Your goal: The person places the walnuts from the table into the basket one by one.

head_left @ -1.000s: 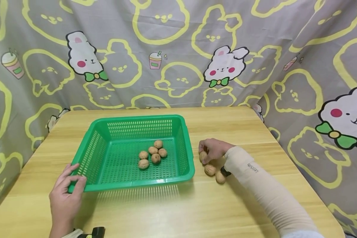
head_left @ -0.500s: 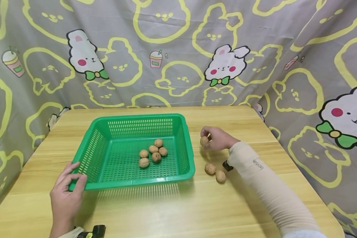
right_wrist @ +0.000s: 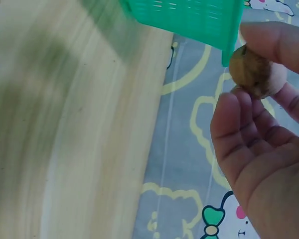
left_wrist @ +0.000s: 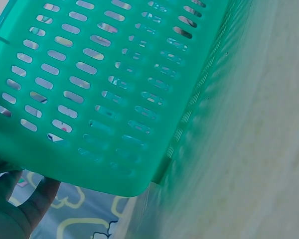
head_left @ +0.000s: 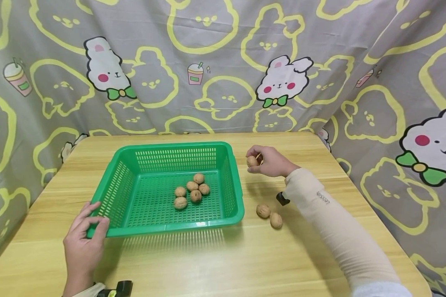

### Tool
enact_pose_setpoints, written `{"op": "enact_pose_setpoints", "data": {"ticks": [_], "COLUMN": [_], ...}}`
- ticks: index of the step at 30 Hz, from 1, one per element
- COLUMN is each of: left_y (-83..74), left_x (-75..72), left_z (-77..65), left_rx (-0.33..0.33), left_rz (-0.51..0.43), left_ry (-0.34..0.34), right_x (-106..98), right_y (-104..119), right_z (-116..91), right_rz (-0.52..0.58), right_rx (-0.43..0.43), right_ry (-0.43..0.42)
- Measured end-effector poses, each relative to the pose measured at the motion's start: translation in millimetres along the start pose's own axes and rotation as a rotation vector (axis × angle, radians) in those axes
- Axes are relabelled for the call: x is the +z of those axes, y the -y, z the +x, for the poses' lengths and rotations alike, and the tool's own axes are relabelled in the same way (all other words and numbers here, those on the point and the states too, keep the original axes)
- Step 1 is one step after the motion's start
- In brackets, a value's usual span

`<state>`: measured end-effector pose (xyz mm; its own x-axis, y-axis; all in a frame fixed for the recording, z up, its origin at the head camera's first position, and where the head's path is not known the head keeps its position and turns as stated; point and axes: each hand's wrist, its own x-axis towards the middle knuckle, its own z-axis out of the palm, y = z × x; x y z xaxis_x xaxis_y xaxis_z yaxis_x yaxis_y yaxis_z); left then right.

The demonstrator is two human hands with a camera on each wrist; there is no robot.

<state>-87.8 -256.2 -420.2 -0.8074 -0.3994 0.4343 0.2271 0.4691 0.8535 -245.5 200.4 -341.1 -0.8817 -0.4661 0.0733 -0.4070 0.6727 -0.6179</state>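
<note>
My right hand [head_left: 273, 161] pinches a walnut [head_left: 252, 161] in the air just right of the green plastic basket [head_left: 204, 225]. Up close in the right wrist view, the walnut [right_wrist: 256, 72] sits between thumb and fingertips. My left hand [head_left: 83, 243] grips the basket at its near left corner, thumb on the rim and fingers over the side. From the left wrist, the slotted basket wall [left_wrist: 79, 84] hides most of that hand [left_wrist: 20, 209]. Several walnuts [head_left: 192, 186] lie grouped on the basket floor, right of its middle.
Two loose walnuts, one [head_left: 263, 210] touching or nearly touching the other [head_left: 276, 220], lie on the wooden table [head_left: 193, 268] right of the basket. A patterned grey curtain [head_left: 223, 57] hangs behind the table and along its sides.
My right hand has lifted the walnut off the table beside the other two and moved it away from me, toward the back. My left hand and the basket hold their place.
</note>
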Motion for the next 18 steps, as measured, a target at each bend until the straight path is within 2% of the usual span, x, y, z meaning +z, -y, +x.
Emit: {"op": "enact_pose_setpoints", "data": {"ticks": [5,13,18], "left_y": [-1.1,-0.2,-1.1], "left_x": [-0.4,-0.8,-0.2], "left_z": [-0.1,0.0,-0.4], "left_rx": [0.002,0.014,0.017], "left_rz": [-0.006,-0.008,-0.008], "left_ry": [0.001,-0.005,-0.001], "right_x": [-3.8,-7.9,-7.4], "right_y": [9.8,29.1,40.4], "right_z": [7.7,21.7,28.0], "right_rz": [0.010,-0.037,-0.009], "right_rx": [-0.017,-0.065,-0.081], "right_ry": [-0.020,-0.005,-0.021]}}
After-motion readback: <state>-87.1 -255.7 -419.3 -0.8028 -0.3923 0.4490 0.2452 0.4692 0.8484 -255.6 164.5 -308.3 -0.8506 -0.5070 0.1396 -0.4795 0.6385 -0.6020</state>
